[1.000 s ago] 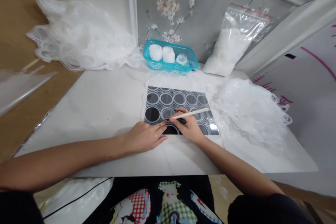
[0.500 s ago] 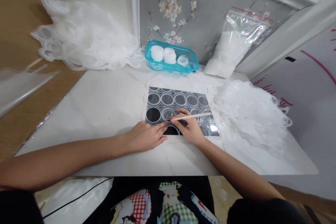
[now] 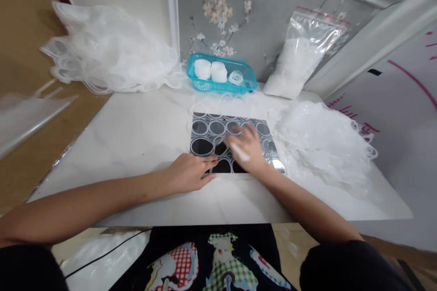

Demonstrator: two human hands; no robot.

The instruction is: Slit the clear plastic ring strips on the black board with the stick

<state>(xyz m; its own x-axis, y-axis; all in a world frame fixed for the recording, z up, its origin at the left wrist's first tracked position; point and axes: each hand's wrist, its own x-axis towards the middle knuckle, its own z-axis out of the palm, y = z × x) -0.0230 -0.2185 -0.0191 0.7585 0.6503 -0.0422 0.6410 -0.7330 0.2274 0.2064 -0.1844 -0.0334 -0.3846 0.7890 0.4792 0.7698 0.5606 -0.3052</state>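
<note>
A dark sheet (image 3: 205, 128) covered with translucent white rings lies flat on the white table (image 3: 136, 132). My left hand (image 3: 189, 173) rests flat at the sheet's near left edge, its fingers stretched out onto it. Over the middle of the sheet is my right hand (image 3: 251, 148), smeared by motion. A short pale streak (image 3: 239, 153) shows at its fingers; I cannot make out whether it is the thin white stick or whether the hand grips it.
A teal basket (image 3: 251, 82) with white rolls stands at the back by the wall. A clear bag of white pieces (image 3: 297, 61) leans to its right. Heaps of translucent ring film lie at the right (image 3: 321, 145) and back left (image 3: 109, 59).
My right hand has swept up and away from the near edge over the sheet and is now blurred; the long stick no longer shows lying across it. My left hand has stayed in place.
</note>
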